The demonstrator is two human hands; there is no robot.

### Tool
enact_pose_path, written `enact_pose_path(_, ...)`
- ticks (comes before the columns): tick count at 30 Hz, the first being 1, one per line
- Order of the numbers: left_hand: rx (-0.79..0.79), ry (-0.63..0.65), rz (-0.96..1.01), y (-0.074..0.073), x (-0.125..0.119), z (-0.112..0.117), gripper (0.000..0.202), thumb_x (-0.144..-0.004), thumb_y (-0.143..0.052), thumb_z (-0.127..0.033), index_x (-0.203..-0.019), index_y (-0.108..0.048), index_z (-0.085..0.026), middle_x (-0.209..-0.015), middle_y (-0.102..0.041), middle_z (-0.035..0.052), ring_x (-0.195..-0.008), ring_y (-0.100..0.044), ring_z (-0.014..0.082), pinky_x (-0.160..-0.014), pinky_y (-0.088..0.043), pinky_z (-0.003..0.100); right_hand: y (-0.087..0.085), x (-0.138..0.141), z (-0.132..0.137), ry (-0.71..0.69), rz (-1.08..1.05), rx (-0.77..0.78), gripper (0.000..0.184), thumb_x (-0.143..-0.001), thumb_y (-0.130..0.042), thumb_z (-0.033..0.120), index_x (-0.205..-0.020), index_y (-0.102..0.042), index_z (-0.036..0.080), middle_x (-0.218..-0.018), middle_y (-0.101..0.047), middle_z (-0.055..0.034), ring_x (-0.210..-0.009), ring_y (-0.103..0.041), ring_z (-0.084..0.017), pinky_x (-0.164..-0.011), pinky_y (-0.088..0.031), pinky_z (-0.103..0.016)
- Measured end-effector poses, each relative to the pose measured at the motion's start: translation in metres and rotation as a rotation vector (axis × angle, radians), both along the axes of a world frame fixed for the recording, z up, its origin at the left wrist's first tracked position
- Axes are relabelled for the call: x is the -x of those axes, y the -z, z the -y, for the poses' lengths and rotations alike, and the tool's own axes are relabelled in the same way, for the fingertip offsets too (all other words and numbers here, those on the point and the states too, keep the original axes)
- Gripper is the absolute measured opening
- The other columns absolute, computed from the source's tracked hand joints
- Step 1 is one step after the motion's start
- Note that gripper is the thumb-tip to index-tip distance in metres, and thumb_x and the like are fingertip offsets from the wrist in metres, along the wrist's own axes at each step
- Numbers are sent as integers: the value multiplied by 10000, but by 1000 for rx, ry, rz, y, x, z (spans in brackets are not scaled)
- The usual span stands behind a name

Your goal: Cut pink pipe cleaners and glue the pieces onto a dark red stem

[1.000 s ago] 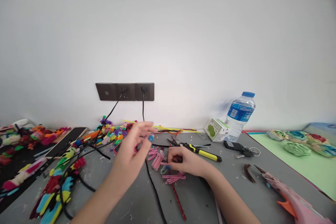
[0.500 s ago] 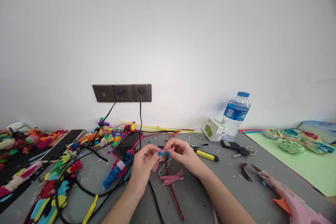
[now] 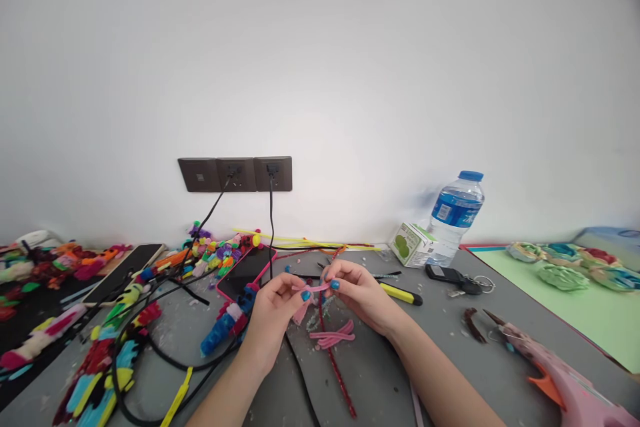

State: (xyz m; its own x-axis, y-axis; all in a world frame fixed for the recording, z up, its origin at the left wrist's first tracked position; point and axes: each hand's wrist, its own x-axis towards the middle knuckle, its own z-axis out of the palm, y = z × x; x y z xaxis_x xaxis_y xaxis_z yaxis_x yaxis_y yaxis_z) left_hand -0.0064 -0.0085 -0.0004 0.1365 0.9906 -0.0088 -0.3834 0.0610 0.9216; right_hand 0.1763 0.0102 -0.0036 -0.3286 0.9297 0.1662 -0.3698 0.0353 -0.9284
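Between my two hands a short pink pipe cleaner (image 3: pixel 318 287) is stretched nearly level above the table. My left hand (image 3: pixel 281 303) pinches its left end between thumb and fingers. At the other end, my right hand (image 3: pixel 359 295) pinches it the same way. Just below lie several more pink pipe cleaner pieces (image 3: pixel 334 335) in a crossed bundle. A long red tinsel pipe cleaner (image 3: pixel 341 383) runs under that bundle toward the front. More pink fuzzy material (image 3: pixel 301 312) shows beneath my left fingers, partly hidden.
A yellow utility knife (image 3: pixel 401 293) lies right of my hands, with keys (image 3: pixel 470 281), a tilted water bottle (image 3: pixel 456 220) and a small box (image 3: pixel 413 245) behind. A pink glue gun (image 3: pixel 565 373) is at front right. Black cables (image 3: pixel 117 373) loop among colourful pipe cleaner pieces at left.
My hands have drawn slightly apart, so more of the pink pipe cleaner shows between them. The whole view has shifted a little.
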Motion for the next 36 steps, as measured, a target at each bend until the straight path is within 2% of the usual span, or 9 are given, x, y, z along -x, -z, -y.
enact_pose_path(3,154,75,211,-1,-3,3,344,-562,-922,-302,-775,-690,-164,-724,-622,-14,-709,-616,107,-743,-519,223,2,-1,0,-48,0,-57,318,-727,-820,427,-686,-624,180,-679,-619,2,-642,-553,-129,-661,-433,-260)
enact_pose_path(7,246,146,364,1,-6,5,322,-612,-909,-278,-813,-688,-160,-758,-668,1,-736,-648,102,-813,-542,237,3,-1,2,-91,31,-108,301,-746,-806,418,-697,-628,180,-714,-595,3,-660,-527,-134,-662,-415,-266)
enact_pose_path(12,265,183,417,2,-7,7,264,-675,-875,-266,-812,-676,-159,-803,-696,13,-754,-661,101,-748,-550,213,3,1,3,-138,59,-117,274,-749,-808,385,-683,-648,173,-719,-577,2,-683,-516,-138,-671,-408,-267)
enact_pose_path(16,291,200,430,1,-6,8,269,-675,-876,-254,-824,-674,-157,-742,-673,1,-653,-610,75,-614,-502,174,4,2,2,-161,35,-119,281,-744,-818,375,-683,-641,166,-714,-574,6,-681,-516,-131,-671,-415,-260)
enact_pose_path(19,310,240,441,1,-5,8,252,-686,-870,-225,-832,-680,-147,-718,-654,-2,-614,-566,53,-599,-470,163,4,3,2,-167,-11,-125,251,-751,-819,339,-700,-643,168,-729,-578,9,-686,-520,-124,-677,-420,-255)
enact_pose_path(23,290,296,409,3,-6,10,233,-712,-854,-260,-823,-685,-145,-700,-617,-10,-588,-518,48,-617,-461,191,3,3,3,-220,-37,-107,242,-745,-825,327,-707,-647,168,-735,-580,11,-693,-534,-123,-676,-432,-253)
enact_pose_path(27,258,295,320,3,-8,9,292,-680,-873,-306,-854,-694,-156,-724,-613,-4,-649,-557,75,-652,-458,213,5,4,3,-245,-40,-72,242,-757,-819,338,-746,-646,169,-772,-605,6,-701,-555,-118,-678,-446,-251)
enact_pose_path(29,216,280,283,0,-8,8,317,-660,-882,-327,-855,-690,-167,-752,-627,4,-719,-597,102,-669,-450,216,6,4,2,-232,-44,-77,233,-774,-808,330,-756,-639,171,-778,-609,8,-703,-558,-113,-676,-449,-246)
enact_pose_path(36,93,190,2,-2,-4,4,319,-674,-858,-380,-783,-665,-151,-737,-641,10,-675,-539,90,-628,-390,208,7,5,-1,-102,3,-147,222,-792,-793,318,-760,-625,177,-748,-632,8,-677,-605,-120,-667,-487,-261)
